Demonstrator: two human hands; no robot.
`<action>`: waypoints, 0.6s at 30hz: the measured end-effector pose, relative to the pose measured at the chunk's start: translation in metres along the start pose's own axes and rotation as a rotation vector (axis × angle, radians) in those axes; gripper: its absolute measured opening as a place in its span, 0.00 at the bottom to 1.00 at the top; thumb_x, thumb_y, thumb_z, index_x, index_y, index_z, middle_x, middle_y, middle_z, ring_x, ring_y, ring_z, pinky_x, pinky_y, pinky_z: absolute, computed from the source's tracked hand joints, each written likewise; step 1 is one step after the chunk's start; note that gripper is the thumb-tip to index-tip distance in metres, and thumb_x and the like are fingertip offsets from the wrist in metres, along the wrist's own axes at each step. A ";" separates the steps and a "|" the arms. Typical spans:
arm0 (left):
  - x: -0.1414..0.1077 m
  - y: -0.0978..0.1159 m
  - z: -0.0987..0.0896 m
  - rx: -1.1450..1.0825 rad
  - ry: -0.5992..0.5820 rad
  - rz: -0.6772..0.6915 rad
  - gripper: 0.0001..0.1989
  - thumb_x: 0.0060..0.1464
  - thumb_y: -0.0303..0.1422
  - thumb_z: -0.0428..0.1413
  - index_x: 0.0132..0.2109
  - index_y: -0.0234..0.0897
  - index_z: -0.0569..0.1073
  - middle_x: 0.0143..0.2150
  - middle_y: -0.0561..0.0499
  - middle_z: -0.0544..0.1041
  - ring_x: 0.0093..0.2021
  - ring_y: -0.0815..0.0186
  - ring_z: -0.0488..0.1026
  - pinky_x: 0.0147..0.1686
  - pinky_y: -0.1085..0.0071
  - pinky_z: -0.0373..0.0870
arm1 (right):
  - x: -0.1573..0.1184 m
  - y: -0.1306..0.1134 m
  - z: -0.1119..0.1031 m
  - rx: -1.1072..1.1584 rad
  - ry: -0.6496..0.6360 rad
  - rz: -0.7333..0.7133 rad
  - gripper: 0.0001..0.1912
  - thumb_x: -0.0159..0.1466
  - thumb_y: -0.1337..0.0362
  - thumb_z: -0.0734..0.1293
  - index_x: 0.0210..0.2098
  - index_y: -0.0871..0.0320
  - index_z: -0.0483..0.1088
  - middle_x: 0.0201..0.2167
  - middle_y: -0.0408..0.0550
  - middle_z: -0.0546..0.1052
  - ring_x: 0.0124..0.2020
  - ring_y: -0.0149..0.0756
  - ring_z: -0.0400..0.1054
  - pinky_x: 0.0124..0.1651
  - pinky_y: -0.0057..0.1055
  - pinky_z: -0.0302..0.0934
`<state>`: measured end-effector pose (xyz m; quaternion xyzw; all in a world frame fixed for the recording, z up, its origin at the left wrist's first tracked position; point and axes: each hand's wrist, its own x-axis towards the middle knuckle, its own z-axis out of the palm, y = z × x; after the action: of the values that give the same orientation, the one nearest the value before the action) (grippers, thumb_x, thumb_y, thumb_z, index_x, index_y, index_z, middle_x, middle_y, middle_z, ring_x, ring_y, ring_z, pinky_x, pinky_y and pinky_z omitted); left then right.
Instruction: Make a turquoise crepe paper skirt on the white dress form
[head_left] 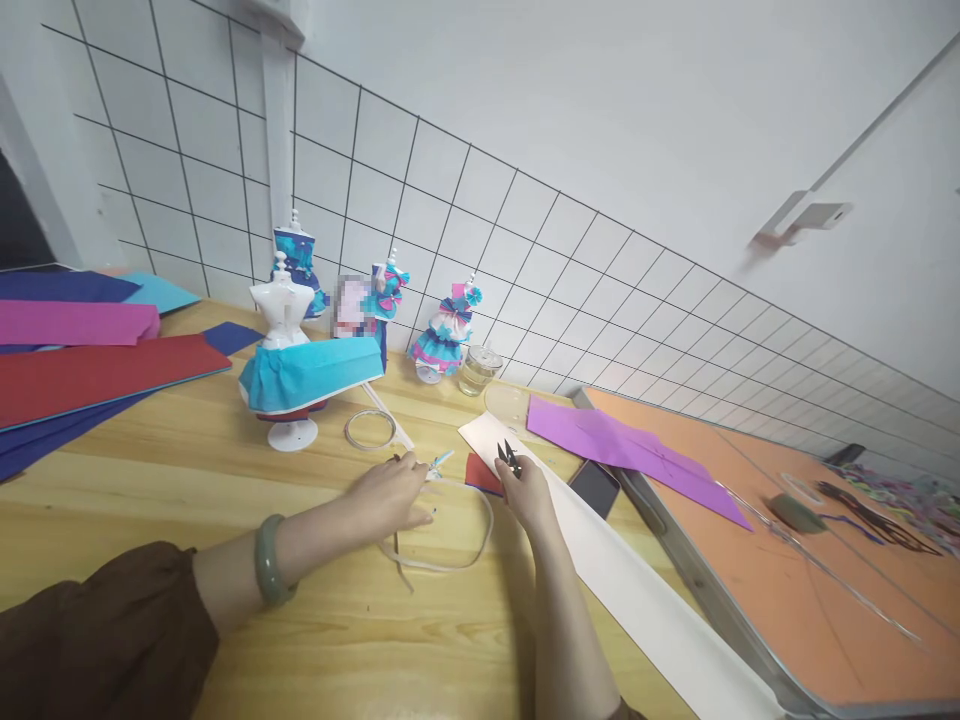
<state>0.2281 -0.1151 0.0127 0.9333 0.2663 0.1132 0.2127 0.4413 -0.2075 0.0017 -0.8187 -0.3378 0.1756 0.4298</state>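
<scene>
My right hand (528, 494) is closed around small black snips (508, 458), whose blades point up and away. My left hand (394, 497) reaches low over the wooden table, its thumb apart from the fingers; a small blue-and-white item (441, 464) shows by its fingertips, and I cannot make out whether it is gripped. A pale ribbon (480, 545) curves on the table between the hands. Under and beside my right hand lie a long white sheet (637, 590) and a small red piece (482, 474).
Behind stand a white mannequin (282, 310) with a turquoise skirt, other small dressed mannequins (442, 335), a glass (478, 371) and a metal ring (370, 429). Coloured sheets (90, 375) lie left. Right are purple paper (630, 450), a phone (595, 488) and an orange surface (825, 600).
</scene>
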 end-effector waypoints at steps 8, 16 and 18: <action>0.006 -0.003 0.002 0.157 -0.005 0.022 0.15 0.47 0.17 0.45 0.33 0.32 0.75 0.36 0.37 0.77 0.41 0.52 0.73 0.42 0.61 0.64 | 0.000 -0.001 -0.010 -0.348 0.094 0.052 0.15 0.65 0.60 0.62 0.49 0.59 0.65 0.47 0.50 0.70 0.43 0.38 0.68 0.44 0.42 0.65; 0.009 -0.003 -0.036 -0.036 0.098 0.036 0.11 0.50 0.25 0.44 0.30 0.35 0.71 0.33 0.44 0.75 0.37 0.57 0.71 0.37 0.67 0.62 | 0.001 0.000 -0.006 -0.375 0.105 0.003 0.16 0.65 0.60 0.62 0.50 0.59 0.65 0.48 0.51 0.70 0.44 0.39 0.68 0.45 0.42 0.65; 0.009 -0.003 -0.046 -0.131 0.104 0.037 0.11 0.50 0.26 0.43 0.27 0.36 0.69 0.29 0.48 0.74 0.33 0.61 0.70 0.34 0.69 0.60 | -0.002 -0.002 0.000 -0.344 0.102 -0.039 0.16 0.65 0.60 0.62 0.51 0.59 0.64 0.49 0.51 0.70 0.44 0.39 0.68 0.45 0.43 0.65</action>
<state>0.2199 -0.0927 0.0527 0.9150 0.2518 0.1825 0.2569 0.4393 -0.2077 0.0033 -0.8812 -0.3566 0.0651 0.3035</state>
